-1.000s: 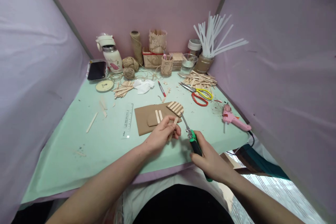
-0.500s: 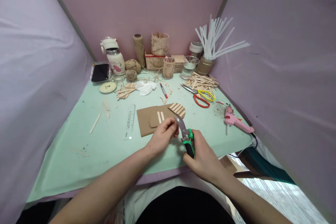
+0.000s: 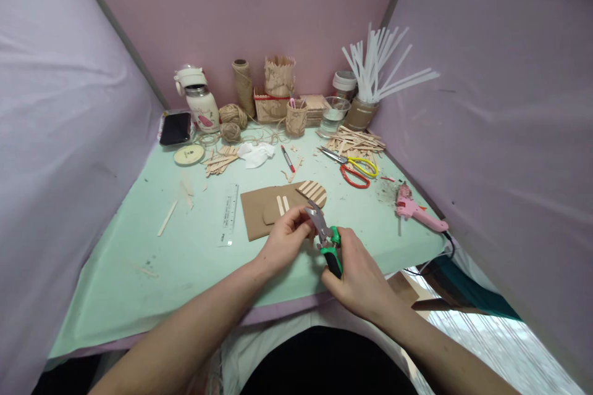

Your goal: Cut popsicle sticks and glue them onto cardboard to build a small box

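Note:
My right hand (image 3: 353, 268) is wrapped round the green and black handles of the pruning shears (image 3: 331, 253). The curved metal blades point up and left, close to the fingertips of my left hand (image 3: 290, 237). My left fingers are pinched together; what they hold, if anything, is too small to make out. Just beyond lies a brown cardboard sheet (image 3: 254, 203) with a smaller cardboard piece bearing two pale sticks (image 3: 282, 205). At its right end is a rounded piece striped with sticks (image 3: 312, 192).
A clear ruler (image 3: 229, 216) lies left of the cardboard. Scissors (image 3: 354, 166), a red pen (image 3: 288, 159) and a pile of wooden sticks (image 3: 354, 141) lie behind. The pink glue gun (image 3: 419, 213) is at right, a bottle (image 3: 202, 108) at back left.
The shears' blades have shifted slightly left, nearer my left fingertips. Both hands keep nearly the same place and grip.

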Demonstrator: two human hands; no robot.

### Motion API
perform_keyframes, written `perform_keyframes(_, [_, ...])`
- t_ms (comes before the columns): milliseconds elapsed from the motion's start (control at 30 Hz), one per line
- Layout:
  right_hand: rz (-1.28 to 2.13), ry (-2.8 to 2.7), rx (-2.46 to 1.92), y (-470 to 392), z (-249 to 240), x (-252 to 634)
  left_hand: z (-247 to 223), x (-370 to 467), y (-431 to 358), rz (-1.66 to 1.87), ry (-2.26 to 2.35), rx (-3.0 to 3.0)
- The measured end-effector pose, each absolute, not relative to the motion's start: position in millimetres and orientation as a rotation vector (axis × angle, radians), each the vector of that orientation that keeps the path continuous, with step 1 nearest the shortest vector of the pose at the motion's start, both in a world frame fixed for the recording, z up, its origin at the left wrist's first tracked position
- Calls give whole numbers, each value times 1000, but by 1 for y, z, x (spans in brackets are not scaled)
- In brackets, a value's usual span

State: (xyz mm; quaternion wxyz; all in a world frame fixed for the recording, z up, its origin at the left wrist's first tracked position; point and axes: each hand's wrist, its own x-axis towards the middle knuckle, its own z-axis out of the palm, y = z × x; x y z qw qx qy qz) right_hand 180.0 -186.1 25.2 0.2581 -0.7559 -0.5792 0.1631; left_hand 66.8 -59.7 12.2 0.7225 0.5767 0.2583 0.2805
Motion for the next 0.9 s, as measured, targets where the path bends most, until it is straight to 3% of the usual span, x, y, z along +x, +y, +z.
perform_keyframes(900, [535, -1529, -2041, -189, 23, 179, 15, 68, -63, 573, 563, 1222])
